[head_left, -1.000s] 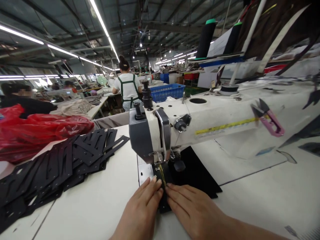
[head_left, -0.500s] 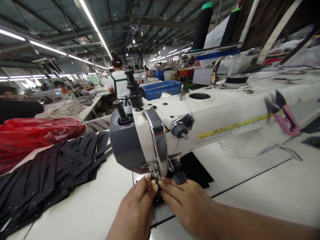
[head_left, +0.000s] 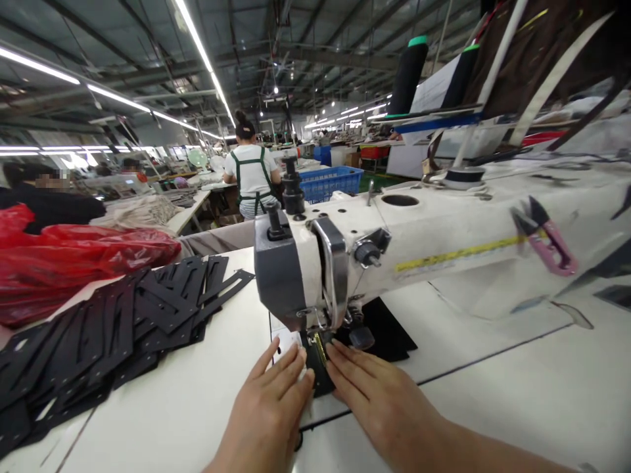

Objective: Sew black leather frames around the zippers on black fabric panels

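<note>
A black piece (head_left: pixel 323 384) with a gold-toothed zipper (head_left: pixel 321 348) along it lies under the needle end of a white sewing machine (head_left: pixel 438 223). My left hand (head_left: pixel 269 407) is open at the piece's left edge, its fingers stretched forward and somewhat apart. On the right side my right hand (head_left: pixel 389 401) lies flat, fingers extended, fingertips touching the piece beside the zipper. Neither hand grips anything that I can see. The machine's head partly hides the far end of the zipper.
Many black slotted strips (head_left: pixel 148 309) lie heaped at left, near a red plastic bag (head_left: pixel 98 249). Pink-handled thread snips (head_left: pixel 547 236) rest against the machine arm. Black thread cones (head_left: pixel 409 75) stand behind. A co-worker (head_left: pixel 251 164) stands ahead beside a blue crate (head_left: pixel 330 184).
My left fingers have opened out from a pinched pose, and my right fingers have straightened. More of the zipper and black piece shows between my hands. The machine appears further right as the view shifts.
</note>
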Tool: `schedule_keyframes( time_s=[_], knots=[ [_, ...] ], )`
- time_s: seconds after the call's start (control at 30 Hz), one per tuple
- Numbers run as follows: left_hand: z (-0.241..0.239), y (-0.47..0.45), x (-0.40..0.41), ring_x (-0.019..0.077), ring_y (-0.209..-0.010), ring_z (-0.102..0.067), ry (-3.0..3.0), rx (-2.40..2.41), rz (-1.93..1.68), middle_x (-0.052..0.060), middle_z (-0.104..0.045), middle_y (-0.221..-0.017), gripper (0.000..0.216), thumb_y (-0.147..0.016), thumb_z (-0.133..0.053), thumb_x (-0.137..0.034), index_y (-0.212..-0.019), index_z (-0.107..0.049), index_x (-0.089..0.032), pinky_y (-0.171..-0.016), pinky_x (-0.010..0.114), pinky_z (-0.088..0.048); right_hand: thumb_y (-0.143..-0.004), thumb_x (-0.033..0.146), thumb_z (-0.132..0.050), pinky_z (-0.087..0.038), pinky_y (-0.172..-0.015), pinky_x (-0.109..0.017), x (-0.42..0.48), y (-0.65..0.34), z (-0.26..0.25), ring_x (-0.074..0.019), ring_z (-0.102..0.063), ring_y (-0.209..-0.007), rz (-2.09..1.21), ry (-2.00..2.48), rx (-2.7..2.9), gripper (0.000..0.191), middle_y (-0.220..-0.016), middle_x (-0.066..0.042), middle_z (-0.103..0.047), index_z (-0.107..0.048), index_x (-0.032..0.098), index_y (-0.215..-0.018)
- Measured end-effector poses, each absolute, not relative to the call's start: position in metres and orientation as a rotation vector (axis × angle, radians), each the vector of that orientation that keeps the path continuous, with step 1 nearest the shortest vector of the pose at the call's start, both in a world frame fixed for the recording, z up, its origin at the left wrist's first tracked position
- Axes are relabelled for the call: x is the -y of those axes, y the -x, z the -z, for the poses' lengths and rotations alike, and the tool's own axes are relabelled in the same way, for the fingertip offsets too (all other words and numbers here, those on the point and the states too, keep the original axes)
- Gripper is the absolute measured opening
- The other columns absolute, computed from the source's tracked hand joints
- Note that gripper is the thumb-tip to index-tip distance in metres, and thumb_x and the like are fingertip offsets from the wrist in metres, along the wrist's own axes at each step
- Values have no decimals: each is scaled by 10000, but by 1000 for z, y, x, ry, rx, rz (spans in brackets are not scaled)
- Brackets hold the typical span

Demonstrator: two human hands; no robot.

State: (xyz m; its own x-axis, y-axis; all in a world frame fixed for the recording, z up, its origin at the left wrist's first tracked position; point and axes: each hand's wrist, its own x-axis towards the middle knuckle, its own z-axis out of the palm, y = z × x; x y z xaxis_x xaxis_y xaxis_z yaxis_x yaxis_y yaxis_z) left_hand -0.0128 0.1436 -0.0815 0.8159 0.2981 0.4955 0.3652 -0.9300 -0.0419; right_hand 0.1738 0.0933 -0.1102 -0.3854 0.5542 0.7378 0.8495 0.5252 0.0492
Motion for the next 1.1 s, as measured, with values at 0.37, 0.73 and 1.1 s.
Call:
schedule_keyframes(
  time_s=[0.37, 0.73, 1.1],
  knots=[
    [78, 7, -158, 235, -1052, -575, 2911, 541, 722, 118, -639, -1078, 247, -895, -398, -142, -1018, -612, -122, -977, 471, -405, -856, -11, -278, -531, -727, -272, -109, -178, 93, -189, -634, -749, 535, 1132, 2181, 395, -841, -101, -685, -668, 43, -883],
    [84, -5, -167, 216, -908, -638, 2887, 667, 840, 83, -678, -970, 238, -898, -395, -155, -901, -633, -157, -855, 412, -503, -774, -82, -331, -513, -684, -236, -123, -178, 91, -153, -619, -721, 492, 1184, 2187, 360, -795, -64, -670, -629, 114, -821],
    [87, -4, -167, 207, -914, -634, 2876, 695, 881, 89, -674, -978, 229, -913, -401, -178, -849, -620, -153, -860, 401, -486, -847, 1, -349, -520, -689, -261, -127, -181, 95, -169, -628, -749, 273, 1152, 2167, 284, -827, -66, -668, -592, 141, -805]
  ],
)
